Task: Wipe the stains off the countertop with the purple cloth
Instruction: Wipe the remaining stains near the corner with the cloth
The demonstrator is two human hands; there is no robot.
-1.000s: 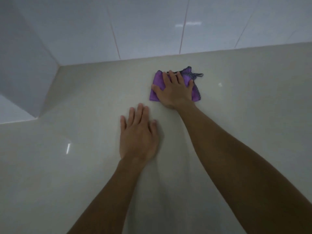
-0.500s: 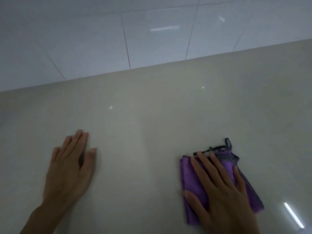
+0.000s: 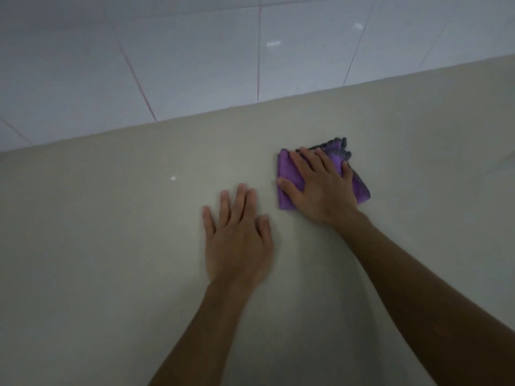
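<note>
Pressing flat, the right hand (image 3: 320,188) covers most of the folded purple cloth (image 3: 289,174), fingers spread and lying open on top of it rather than closed around it. The cloth sits on the pale table (image 3: 111,246), near the tiled wall (image 3: 195,51) at the back. The left hand (image 3: 238,238) rests palm down and open on the bare surface just beside the cloth, holding nothing.

No stain can be made out on the glossy top; only small light reflections show, so it is hard to say which patches remain dirty. That is probably the main risk: strokes may miss marks that cannot be seen from this angle. Because the cloth is pinned only by palm pressure, a quick stroke could let it slip, bunch up or unfold, with the dark-edged corner (image 3: 341,147) trailing loose. Skin could then rub the table and smear it. The braced left palm may also leave prints on the shiny surface.
</note>
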